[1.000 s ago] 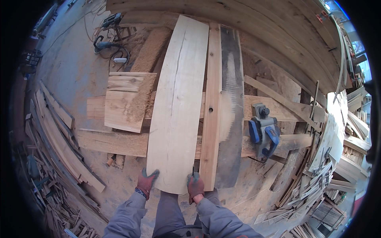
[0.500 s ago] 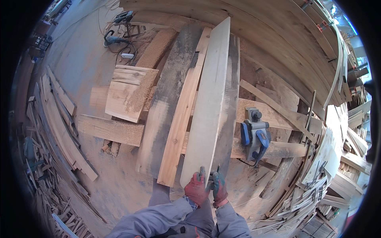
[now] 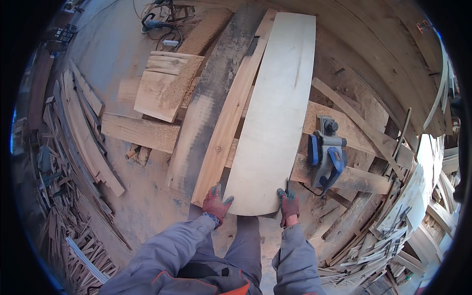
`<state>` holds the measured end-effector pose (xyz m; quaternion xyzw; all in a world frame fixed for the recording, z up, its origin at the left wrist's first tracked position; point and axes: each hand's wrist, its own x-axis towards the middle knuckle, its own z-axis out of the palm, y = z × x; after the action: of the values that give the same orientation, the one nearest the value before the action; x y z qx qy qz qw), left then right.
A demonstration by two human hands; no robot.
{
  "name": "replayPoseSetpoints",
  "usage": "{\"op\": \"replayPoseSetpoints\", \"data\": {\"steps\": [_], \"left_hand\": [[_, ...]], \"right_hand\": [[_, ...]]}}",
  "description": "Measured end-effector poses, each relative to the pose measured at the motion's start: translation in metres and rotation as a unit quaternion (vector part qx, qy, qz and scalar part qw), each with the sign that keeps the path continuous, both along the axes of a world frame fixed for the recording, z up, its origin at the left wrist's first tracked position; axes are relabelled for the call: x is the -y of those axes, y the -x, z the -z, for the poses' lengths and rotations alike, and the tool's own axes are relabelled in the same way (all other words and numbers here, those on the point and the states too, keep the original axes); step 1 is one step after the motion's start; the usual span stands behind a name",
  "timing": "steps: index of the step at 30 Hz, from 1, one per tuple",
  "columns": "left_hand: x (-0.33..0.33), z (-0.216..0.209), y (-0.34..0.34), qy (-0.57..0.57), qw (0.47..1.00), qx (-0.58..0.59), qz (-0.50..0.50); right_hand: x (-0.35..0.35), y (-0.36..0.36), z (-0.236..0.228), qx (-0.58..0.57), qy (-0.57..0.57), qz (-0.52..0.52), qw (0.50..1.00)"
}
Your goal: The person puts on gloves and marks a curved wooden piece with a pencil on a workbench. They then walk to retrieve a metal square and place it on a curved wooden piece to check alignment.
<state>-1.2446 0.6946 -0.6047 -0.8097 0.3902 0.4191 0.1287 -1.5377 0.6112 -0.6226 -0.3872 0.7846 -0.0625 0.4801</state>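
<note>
Hands, left [image 3: 215, 202] and right [image 3: 289, 202], half-curled, grip the pale board [image 3: 275, 113] at its near corners, forearms [image 3: 179, 241] outstretched

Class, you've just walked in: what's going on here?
A person's gloved left hand is at the near left corner of a long pale board, and the gloved right hand is at its near right corner. A narrow brown board and a dark-stained board lie to its left; a blue-and-grey power tool sits to its right.
</note>
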Motion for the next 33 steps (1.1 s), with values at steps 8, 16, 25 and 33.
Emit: {"op": "replayPoseSetpoints", "data": {"steps": [8, 16, 25, 33], "left_hand": [[-0.053, 0.028, 0.028, 0.01, 0.998, -0.063, 0.011], [-0.087, 0.047, 0.033, 0.013, 0.994, -0.107, -0.003], [-0.091, 0.039, 0.03, -0.022, 0.991, -0.128, -0.027], [-0.11, 0.058, 0.028, 0.084, 0.987, -0.127, -0.056]], "right_hand": [[0.018, 0.0, -0.037, -0.276, -0.074, -0.235, 0.929], [-0.012, -0.01, -0.015, -0.256, -0.08, -0.232, 0.935], [-0.004, 0.004, 0.013, -0.221, -0.118, -0.245, 0.937], [-0.011, 0.009, 0.028, -0.285, -0.038, -0.302, 0.909]]}}
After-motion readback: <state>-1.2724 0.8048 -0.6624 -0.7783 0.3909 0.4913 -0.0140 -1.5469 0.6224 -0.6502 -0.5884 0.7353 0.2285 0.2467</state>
